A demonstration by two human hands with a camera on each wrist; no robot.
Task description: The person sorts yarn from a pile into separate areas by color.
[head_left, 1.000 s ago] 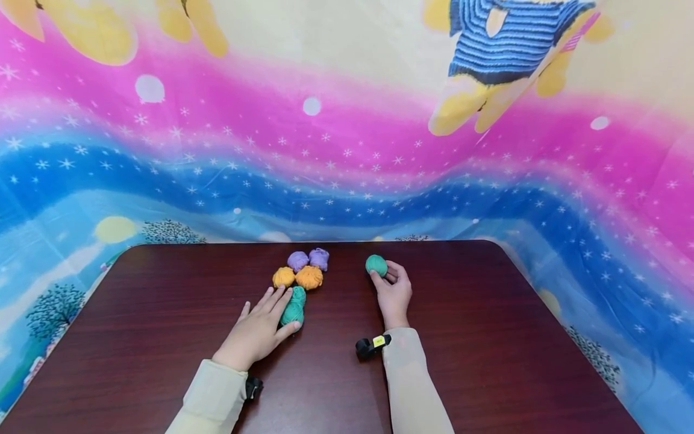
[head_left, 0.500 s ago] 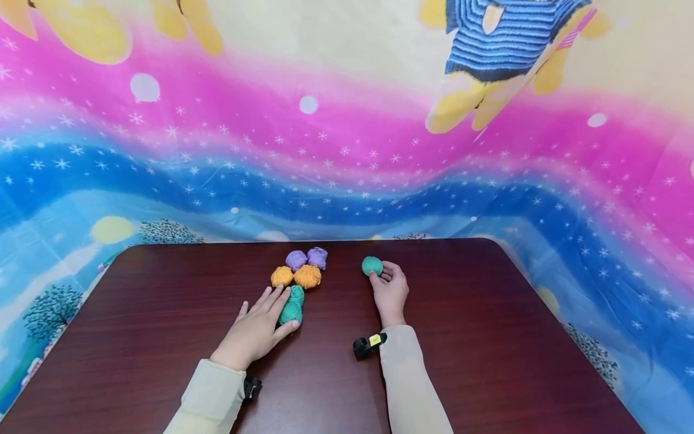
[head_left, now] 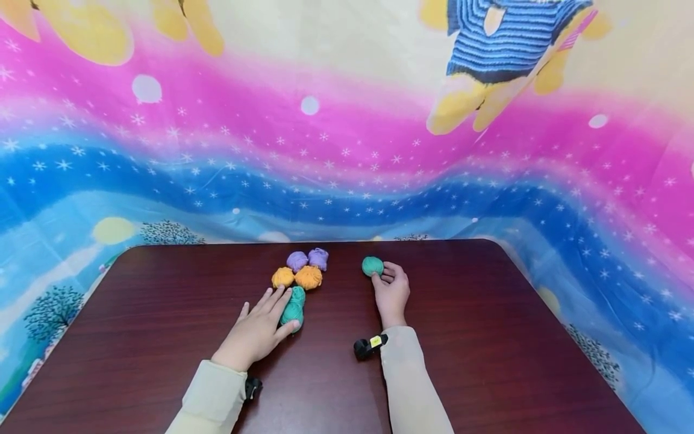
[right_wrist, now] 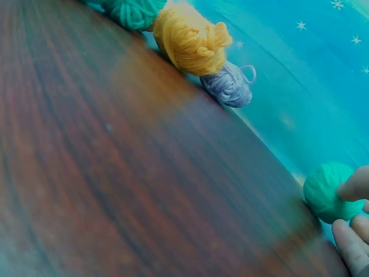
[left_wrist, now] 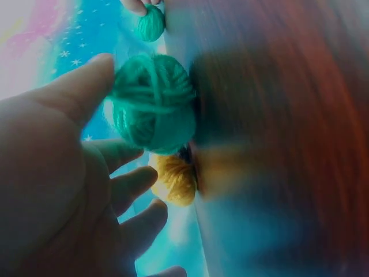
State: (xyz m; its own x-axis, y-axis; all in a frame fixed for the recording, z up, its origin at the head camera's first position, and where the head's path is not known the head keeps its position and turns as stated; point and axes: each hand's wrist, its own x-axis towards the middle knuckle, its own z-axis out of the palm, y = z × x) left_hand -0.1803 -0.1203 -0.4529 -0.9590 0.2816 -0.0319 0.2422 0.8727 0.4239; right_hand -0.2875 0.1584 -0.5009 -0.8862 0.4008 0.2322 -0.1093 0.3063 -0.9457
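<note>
In the head view my left hand [head_left: 257, 328] lies with spread, mostly straight fingers along the left side of two green yarn balls. The nearer green ball [head_left: 293, 313] sits beside the thumb; the farther green ball [head_left: 297, 295] is right behind it. The left wrist view shows the near green ball [left_wrist: 154, 104] close up between thumb and fingers. Off to the right, my right hand [head_left: 393, 296] pinches a third green yarn ball [head_left: 372, 266] between thumb and fingers, near the table's far edge. That ball [right_wrist: 327, 193] also appears in the right wrist view.
Beyond the left fingertips are two orange yarn balls [head_left: 308, 277] side by side, with two purple yarn balls [head_left: 317, 259] behind them. The dark wooden table [head_left: 466, 337] ends at a colourful printed cloth [head_left: 347, 150]. A black wrist camera [head_left: 370, 346] is strapped at the right sleeve.
The right hand with its green yarn ball shifts very slightly left from the first frame, partly with a small shift of the whole view. The left hand stays in place.
</note>
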